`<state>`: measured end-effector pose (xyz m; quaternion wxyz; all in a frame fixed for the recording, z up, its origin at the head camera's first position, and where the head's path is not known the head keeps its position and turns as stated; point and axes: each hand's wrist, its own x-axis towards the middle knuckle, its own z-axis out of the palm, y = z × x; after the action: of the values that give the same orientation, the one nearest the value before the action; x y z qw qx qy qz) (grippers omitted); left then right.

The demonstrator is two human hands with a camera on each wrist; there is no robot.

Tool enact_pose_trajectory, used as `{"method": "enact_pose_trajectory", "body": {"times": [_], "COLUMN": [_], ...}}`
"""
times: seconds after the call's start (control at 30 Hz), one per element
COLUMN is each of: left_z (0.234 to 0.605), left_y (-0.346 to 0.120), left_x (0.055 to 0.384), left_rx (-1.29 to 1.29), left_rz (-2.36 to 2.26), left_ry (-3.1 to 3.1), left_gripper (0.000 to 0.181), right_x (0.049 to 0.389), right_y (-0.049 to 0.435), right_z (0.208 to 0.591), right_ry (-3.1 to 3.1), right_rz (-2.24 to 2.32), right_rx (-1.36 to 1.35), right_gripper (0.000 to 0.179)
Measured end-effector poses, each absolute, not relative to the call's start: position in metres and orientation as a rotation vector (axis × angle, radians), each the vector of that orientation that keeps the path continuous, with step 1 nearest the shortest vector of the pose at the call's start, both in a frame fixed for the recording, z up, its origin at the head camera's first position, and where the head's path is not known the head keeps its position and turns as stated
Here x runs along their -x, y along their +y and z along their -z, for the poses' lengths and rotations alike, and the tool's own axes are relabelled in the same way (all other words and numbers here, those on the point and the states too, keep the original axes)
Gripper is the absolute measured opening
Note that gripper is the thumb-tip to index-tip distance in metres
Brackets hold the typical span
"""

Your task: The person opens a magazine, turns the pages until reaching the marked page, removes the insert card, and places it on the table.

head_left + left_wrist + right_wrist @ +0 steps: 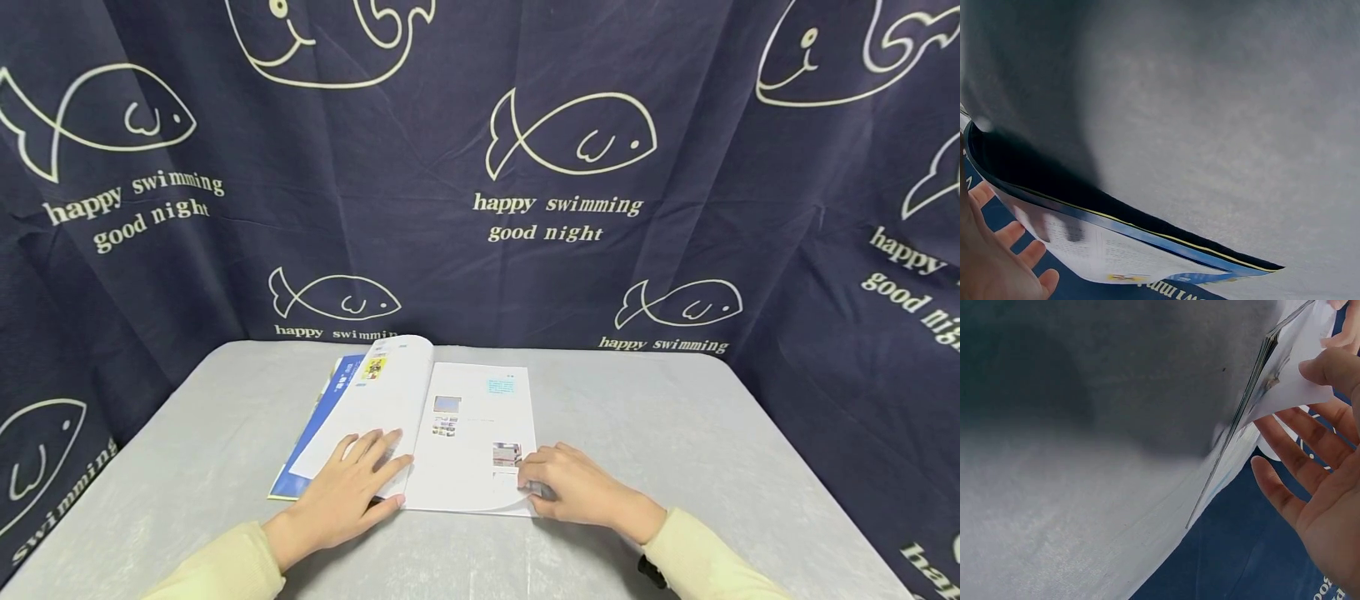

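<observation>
An open book point(472, 483) with white pages and small printed pictures lies on the table, its blue cover point(288, 483) showing along the left side. My left hand point(347, 487) rests on the left page near the fold, fingers spread. At the lower right corner, my right hand point(566, 483) pinches a page point(1300, 387); in the right wrist view the thumb lies on one face and the fingers behind the other. That page's corner curls up from those beneath. In the left wrist view the book's left side point(1129, 240) lifts off the table, with the left fingers point(1010, 232) beside the page.
The grey table point(660, 417) extends on both sides of the book. Behind and at the sides hangs a dark blue curtain point(435, 208) printed with white fish and lettering. A small black object point(651, 572) shows by the right sleeve.
</observation>
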<state>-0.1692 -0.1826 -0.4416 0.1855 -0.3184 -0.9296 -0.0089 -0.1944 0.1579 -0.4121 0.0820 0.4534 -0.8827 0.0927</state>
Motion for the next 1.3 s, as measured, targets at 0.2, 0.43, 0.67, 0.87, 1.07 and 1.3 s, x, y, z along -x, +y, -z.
{"method": "enact_pose_trajectory", "body": {"times": [0.2, 0.43, 0.67, 0.87, 1.07, 1.3], "left_z": [0.44, 0.439, 0.439, 0.441, 0.439, 0.436], "left_y": [-0.182, -0.181, -0.18, -0.178, -0.174, -0.171], "left_x": [0.167, 0.167, 0.168, 0.169, 0.169, 0.168], "left_rx": [0.906, 0.929, 0.916, 0.902, 0.882, 0.865], "left_rz": [0.013, 0.006, -0.026, -0.028, -0.027, -0.042], "left_ry": [-2.671, -2.658, -2.64, -2.631, -2.689, -2.715], "left_gripper": [0.048, 0.047, 0.048, 0.053, 0.058, 0.061], "right_x": [0.197, 0.198, 0.2, 0.202, 0.203, 0.206], "right_y": [0.158, 0.158, 0.158, 0.157, 0.155, 0.153], "right_z": [0.412, 0.41, 0.409, 0.405, 0.402, 0.398], "right_ry": [-2.566, -2.504, -2.464, -2.423, -2.378, -2.324], "right_rz": [-0.286, -0.284, -0.301, -0.323, -0.34, -0.355], "right_rx": [-1.364, -1.371, -1.372, -1.385, -1.38, -1.383], "right_gripper": [0.008, 0.006, 0.006, 0.008, 0.008, 0.006]}}
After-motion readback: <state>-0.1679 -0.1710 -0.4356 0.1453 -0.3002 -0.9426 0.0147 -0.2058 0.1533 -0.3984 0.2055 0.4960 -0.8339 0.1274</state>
